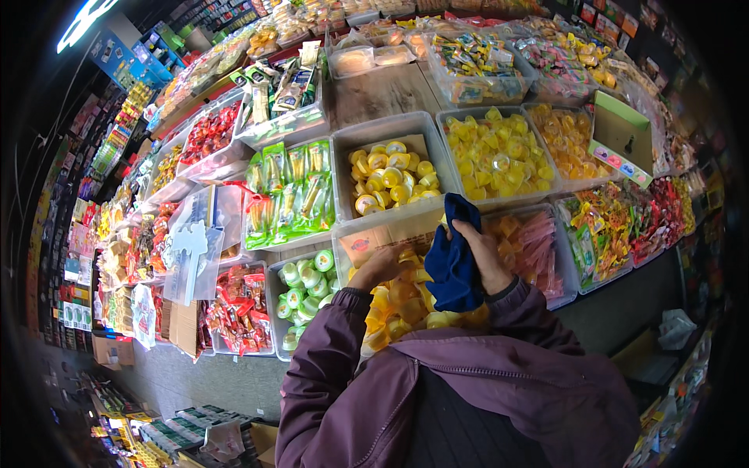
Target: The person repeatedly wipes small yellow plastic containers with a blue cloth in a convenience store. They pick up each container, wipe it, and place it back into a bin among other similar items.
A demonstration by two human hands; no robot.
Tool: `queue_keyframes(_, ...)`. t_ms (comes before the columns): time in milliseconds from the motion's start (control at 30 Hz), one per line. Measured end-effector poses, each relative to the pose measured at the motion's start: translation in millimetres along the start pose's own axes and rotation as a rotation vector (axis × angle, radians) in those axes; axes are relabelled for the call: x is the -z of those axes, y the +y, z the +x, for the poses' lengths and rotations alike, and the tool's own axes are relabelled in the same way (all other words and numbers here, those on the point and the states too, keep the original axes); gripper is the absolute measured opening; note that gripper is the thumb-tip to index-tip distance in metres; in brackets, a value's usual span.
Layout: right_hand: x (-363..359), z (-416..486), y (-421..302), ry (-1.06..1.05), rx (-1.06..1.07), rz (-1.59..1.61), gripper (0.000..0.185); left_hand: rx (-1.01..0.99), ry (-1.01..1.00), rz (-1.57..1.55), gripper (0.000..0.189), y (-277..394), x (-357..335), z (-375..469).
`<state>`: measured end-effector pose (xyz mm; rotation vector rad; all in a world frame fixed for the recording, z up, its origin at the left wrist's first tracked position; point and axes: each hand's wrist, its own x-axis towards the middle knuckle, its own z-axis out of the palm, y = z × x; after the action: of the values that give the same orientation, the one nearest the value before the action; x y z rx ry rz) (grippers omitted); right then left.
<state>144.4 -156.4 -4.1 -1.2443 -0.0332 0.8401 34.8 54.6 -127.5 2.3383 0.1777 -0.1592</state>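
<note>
My right hand [481, 254] grips a dark blue cloth [453, 263] above the front plastic bin. The cloth hangs bunched over yellow and orange jelly cups [404, 298]. Down at the left side of that same bin is my left hand [383, 266], its fingers hidden among or behind the cups, so its grip does not show. A cardboard piece [374, 237] stands inside the bin's far side. Just beyond, a clear bin [383, 126] holds yellow jelly cups [392, 178] with pale lids.
Green-lidded cups [307, 281] and red-wrapped snacks [240, 304] fill bins at left. Green snack packets [289, 193] lie farther back. To the right are bins of yellow cups [497, 152] and pink sticks [535, 251]. An open green box [623, 137] rests on the right-hand bins.
</note>
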Motion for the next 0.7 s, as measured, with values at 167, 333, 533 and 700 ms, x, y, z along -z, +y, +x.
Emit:
queue_keyframes(167,7.1,5.1,3.1,-0.013,0.047,-0.033,0.024,0.170,0.084,0.116,0.046,21.5,-1.0,-3.7)
queue_keyframes(333,11.7,6.2,1.8,0.101,0.022,-0.083,0.024,0.451,0.320,-0.974,0.041,44.6,21.2,-17.5)
queue_keyframes(533,-35.6,-4.2,-6.8,-0.323,0.885,-0.633,0.052,0.091,0.365,-1.693,0.041,59.1,15.9,-24.4)
queue_keyframes(700,-68.7,-13.0,11.1,-0.216,1.074,-1.152,0.069,0.168,0.560,-1.663,0.047,128.7,15.7,-46.0)
